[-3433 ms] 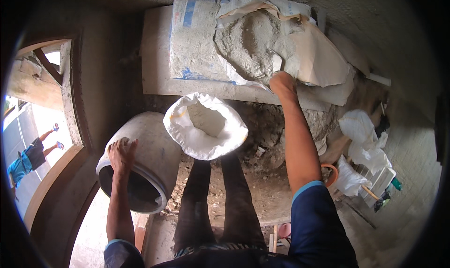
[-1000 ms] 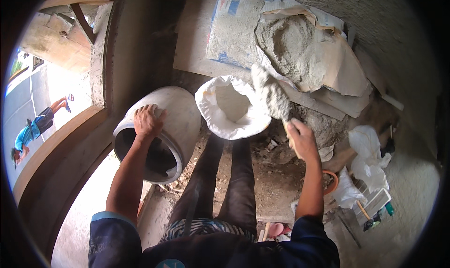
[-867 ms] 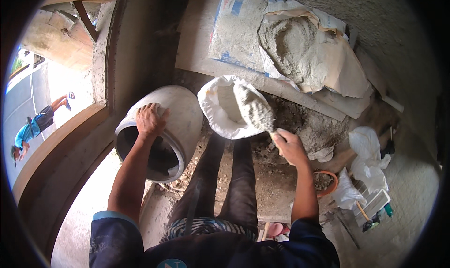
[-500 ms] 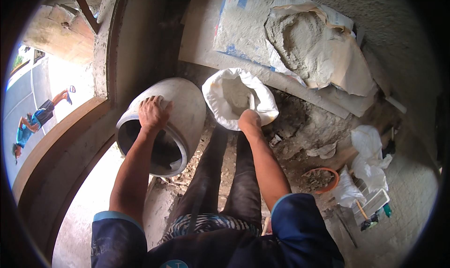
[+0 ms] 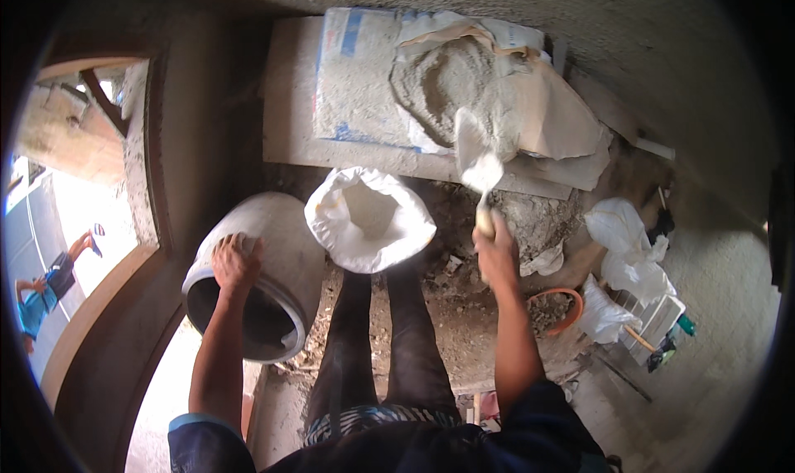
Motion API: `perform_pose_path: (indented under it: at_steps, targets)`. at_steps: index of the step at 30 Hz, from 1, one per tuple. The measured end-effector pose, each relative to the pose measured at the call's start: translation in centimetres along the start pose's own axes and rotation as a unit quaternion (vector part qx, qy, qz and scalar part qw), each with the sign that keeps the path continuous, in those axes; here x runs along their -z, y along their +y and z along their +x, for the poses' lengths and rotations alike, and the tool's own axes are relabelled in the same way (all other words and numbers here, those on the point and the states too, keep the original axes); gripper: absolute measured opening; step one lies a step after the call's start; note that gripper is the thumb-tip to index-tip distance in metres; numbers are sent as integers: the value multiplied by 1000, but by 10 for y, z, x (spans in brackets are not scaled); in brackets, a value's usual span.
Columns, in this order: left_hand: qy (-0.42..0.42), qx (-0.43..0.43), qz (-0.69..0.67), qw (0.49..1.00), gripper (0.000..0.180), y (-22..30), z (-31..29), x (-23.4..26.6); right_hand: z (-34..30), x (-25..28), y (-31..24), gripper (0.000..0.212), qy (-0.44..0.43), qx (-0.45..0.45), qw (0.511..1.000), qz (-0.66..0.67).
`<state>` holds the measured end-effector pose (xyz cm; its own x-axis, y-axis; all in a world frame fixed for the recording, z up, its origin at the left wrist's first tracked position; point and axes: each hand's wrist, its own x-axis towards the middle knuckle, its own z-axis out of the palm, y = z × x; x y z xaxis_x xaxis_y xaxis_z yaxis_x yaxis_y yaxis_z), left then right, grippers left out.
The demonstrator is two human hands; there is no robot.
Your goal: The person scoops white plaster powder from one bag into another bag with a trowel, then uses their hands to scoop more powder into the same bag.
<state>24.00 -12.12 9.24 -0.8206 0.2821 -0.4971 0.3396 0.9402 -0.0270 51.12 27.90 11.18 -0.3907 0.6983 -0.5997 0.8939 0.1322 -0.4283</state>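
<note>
My left hand (image 5: 238, 262) lies with its fingers spread on the side of a big grey drum-like container (image 5: 286, 237) tipped over, its dark mouth facing me. In my right hand (image 5: 499, 256) is a trowel (image 5: 480, 154), gripped by its pale handle. The whitish blade reaches over the front edge of a torn-open paper sack (image 5: 555, 113) of grey powder (image 5: 451, 80). Between my hands, a white woven sack (image 5: 325, 220) stands with its mouth rolled wide and pale powder (image 5: 368, 208) inside.
The paper sack lies on boards (image 5: 290, 100) by the wall. Right of my right arm are an orange pot (image 5: 574, 312) of rubble, white plastic bags (image 5: 629, 258) and a white crate (image 5: 654, 336). Rubble covers the ground. Through an opening on the left, a person (image 5: 50, 287) shows outside.
My right hand has left the white sack and moved right and forward with the trowel, now over the paper sack's edge. The view has shifted; my left hand stays on the container.
</note>
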Motion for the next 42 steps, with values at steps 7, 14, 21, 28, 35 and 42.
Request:
perform_pose_path:
  at_steps: [7,14,21,28,35,42]
  targets:
    - [-3,-5,-8,1000,43,4,5,-10,231,-5,-16,47,91,-63,970,-216]
    - [6,-20,3,1000,39,1,4,-10,232,-59,-19,57,102,-59,945,-304]
    - [11,-22,-4,1000,36,-6,1,-6,227,-47,-41,45,133,-47,976,-164]
    - [17,-28,-26,999,34,-1,5,-10,303,-61,-50,32,152,7,976,-154]
    - [15,-24,-29,999,35,1,3,-5,308,-79,-48,37,143,19,983,-112]
    - [25,-41,-21,999,36,2,5,-9,315,-88,-37,44,77,-14,991,-107]
